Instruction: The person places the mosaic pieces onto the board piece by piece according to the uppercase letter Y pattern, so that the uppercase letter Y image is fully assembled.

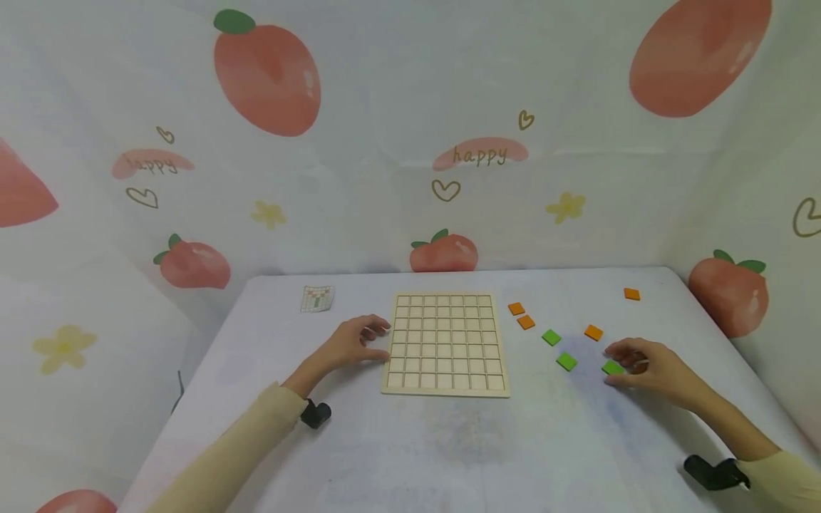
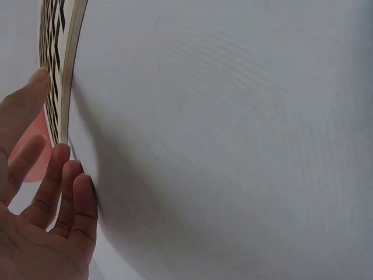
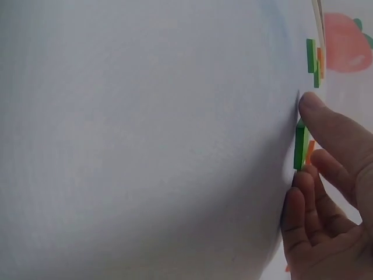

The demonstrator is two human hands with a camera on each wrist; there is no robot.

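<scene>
A square wooden grid board [image 1: 445, 390] lies flat in the middle of the table. At its left edge is my left hand [image 1: 349, 342], thumb and fingertips close to the frame. In the left wrist view the thumb [image 2: 40, 77] overlaps the board's side [image 2: 69, 70], and the other fingers spread below it. On the right, my right hand [image 1: 654, 367] is low over the table around a green square tile [image 1: 612, 368]. The right wrist view has this green tile [image 3: 300, 147] between the spread thumb [image 3: 317, 105] and the fingertips, lying on the table.
Two more green tiles [image 1: 566, 362] lie between the board and my right hand. Orange tiles [image 1: 526, 322] sit beside the board, another orange tile [image 1: 594, 333] farther right, and one at the back right. A small printed grid card [image 1: 317, 299] lies back left. A patterned curtain [image 1: 378, 199] hangs behind.
</scene>
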